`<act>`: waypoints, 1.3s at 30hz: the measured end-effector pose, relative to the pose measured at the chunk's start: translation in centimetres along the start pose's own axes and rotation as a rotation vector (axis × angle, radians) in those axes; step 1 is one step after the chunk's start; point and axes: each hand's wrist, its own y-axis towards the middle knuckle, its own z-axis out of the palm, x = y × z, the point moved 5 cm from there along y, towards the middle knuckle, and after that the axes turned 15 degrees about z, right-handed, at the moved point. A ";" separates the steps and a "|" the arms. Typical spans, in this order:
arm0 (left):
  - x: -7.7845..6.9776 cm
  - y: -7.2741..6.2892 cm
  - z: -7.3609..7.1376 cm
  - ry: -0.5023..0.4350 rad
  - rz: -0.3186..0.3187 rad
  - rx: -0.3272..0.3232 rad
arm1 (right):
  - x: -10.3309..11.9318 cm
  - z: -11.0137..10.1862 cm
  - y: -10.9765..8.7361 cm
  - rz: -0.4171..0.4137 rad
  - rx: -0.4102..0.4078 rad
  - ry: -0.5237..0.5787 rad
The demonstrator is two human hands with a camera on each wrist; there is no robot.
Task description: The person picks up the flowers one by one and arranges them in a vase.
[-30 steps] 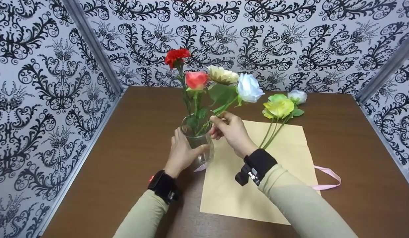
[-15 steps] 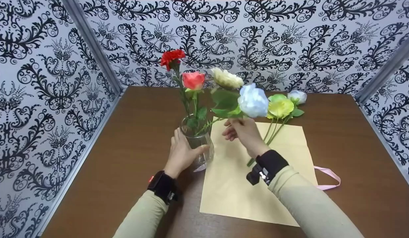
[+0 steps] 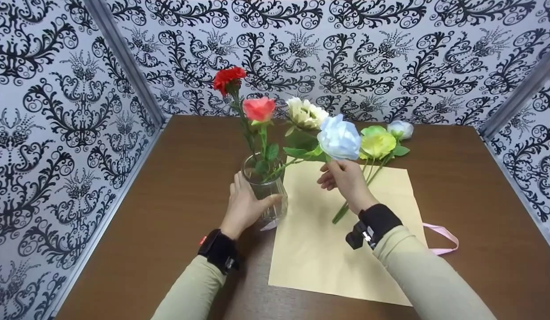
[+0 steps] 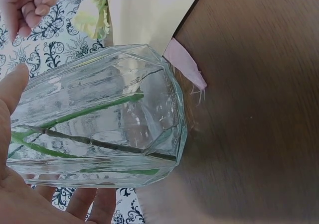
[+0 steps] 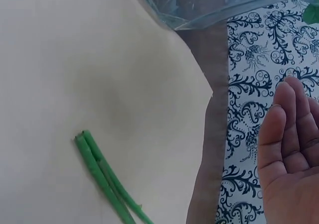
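My left hand (image 3: 246,202) grips the side of a clear glass vase (image 4: 114,114), fingers behind and thumb across the front. Stems cross inside it. The vase bears a red carnation (image 3: 229,80), a coral rose (image 3: 259,109), a cream daisy-like flower (image 3: 307,113) and a light blue rose (image 3: 339,138), which leans far to the right. Just under the blue rose's bloom is my right hand (image 3: 346,182). In the right wrist view its fingers (image 5: 294,129) are loosely extended around nothing visible. A yellow flower (image 3: 377,143) and a white rose (image 3: 400,130) lie to its right.
Beneath my right arm a cream paper sheet (image 3: 310,249) covers part of the brown table (image 3: 177,191); green stem ends (image 5: 104,176) lie on it. A pink ribbon (image 3: 446,238) pokes out at the right, its other end (image 4: 185,63) by the vase base. Patterned walls (image 3: 390,58) enclose the table.
My right hand has moved right from the vase rim, off the blue rose's stem, to below its bloom. The blue rose now tilts lower and further right; the carnation leans more left. My left hand stayed put.
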 end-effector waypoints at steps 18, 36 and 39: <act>0.1 0.1 0.0 0.004 0.022 -0.037 | -2.2 -4.5 0.7 -0.076 -0.225 -0.283; -0.1 0.1 -0.1 -0.018 -0.018 -0.012 | -5.6 -8.3 1.0 -0.144 -0.262 -0.739; 0.0 0.1 -0.1 -0.016 -0.019 -0.012 | -6.1 -8.8 0.8 -0.157 -0.270 -0.774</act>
